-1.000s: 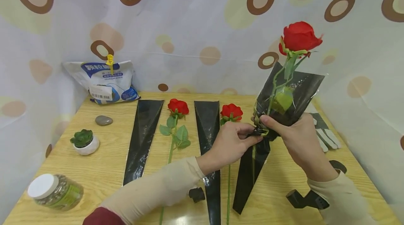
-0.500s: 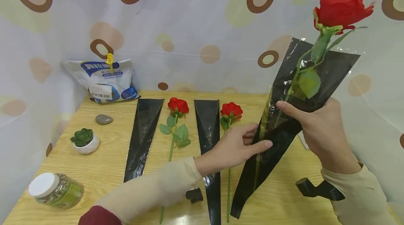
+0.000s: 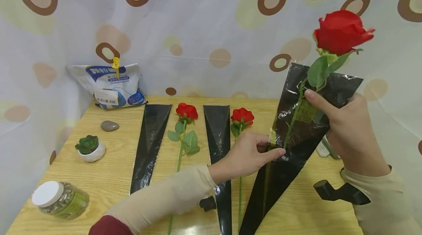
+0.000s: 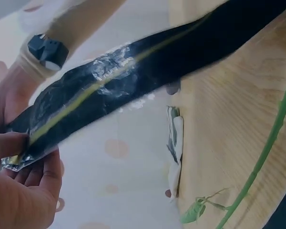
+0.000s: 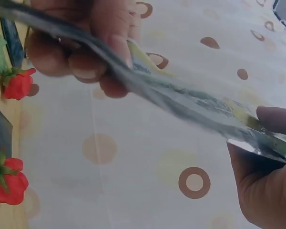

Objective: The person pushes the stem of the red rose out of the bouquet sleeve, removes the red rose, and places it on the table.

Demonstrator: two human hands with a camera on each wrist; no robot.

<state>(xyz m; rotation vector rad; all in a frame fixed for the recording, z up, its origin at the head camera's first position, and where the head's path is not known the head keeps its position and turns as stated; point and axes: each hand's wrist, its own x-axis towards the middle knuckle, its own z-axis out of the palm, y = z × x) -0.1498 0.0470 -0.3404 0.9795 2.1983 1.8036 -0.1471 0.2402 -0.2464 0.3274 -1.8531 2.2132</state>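
In the head view, my right hand (image 3: pixel 351 132) grips a black, partly clear flower sleeve (image 3: pixel 280 180) near its wide top, the thumb over the stem of a red rose (image 3: pixel 343 31). The rose's bloom and upper leaves stand above the sleeve's mouth; its stem runs down inside. My left hand (image 3: pixel 245 154) pinches the sleeve's left edge lower down, thumb in front. The left wrist view shows the sleeve (image 4: pixel 133 71) stretched slantwise from the left hand (image 4: pixel 24 191). Seen edge-on in the right wrist view, the sleeve passes between both hands.
Two more red roses (image 3: pixel 187 112) and two flat black sleeves (image 3: pixel 153 136) lie alternating on the wooden table (image 3: pixel 112 161). At left are a pebble (image 3: pixel 109 126), a potted succulent (image 3: pixel 89 147), a lidded jar (image 3: pixel 60 199) and a white-blue bag (image 3: pixel 108 84). Gloves (image 3: pixel 324 149) lie partly hidden behind the right hand.
The sleeve, bunched between the hands a second ago, is now spread out. The right hand has moved right with the rose, which rose and then dropped somewhat. The left hand remains at the sleeve's left edge.
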